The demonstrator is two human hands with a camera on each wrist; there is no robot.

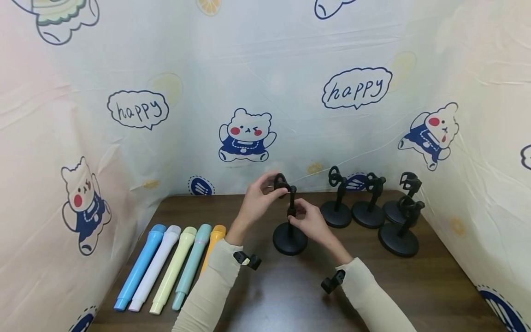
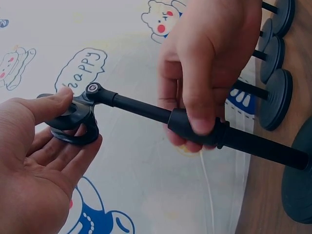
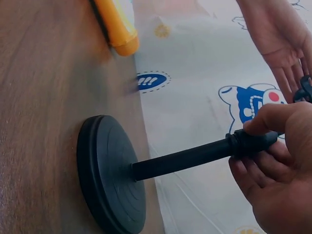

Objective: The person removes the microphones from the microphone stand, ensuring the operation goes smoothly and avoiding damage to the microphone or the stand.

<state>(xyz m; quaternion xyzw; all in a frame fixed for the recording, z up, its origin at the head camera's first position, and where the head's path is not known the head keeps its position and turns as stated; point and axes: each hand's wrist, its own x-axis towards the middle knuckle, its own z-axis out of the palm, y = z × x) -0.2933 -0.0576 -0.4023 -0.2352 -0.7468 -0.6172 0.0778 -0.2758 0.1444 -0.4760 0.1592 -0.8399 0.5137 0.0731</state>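
Observation:
A black microphone stand [image 1: 290, 240] with a round base stands upright on the brown table in the middle of the head view. My left hand [image 1: 260, 199] pinches the clip [image 2: 78, 122] at its top between thumb and fingers. Lower on the pole, my right hand [image 1: 312, 222] grips the thick collar [image 2: 195, 127], thumb on one side and fingers on the other. In the right wrist view the lower pole [image 3: 183, 160] runs bare from the collar down to the base [image 3: 114, 178].
Several more black microphone stands [image 1: 368, 214] are grouped at the table's back right. Several microphone-shaped sticks in blue [image 1: 138, 269], white, yellow, green and orange [image 1: 216, 235] lie side by side at the left. A printed cloth [image 1: 290, 138] hangs behind the table [image 1: 286, 295].

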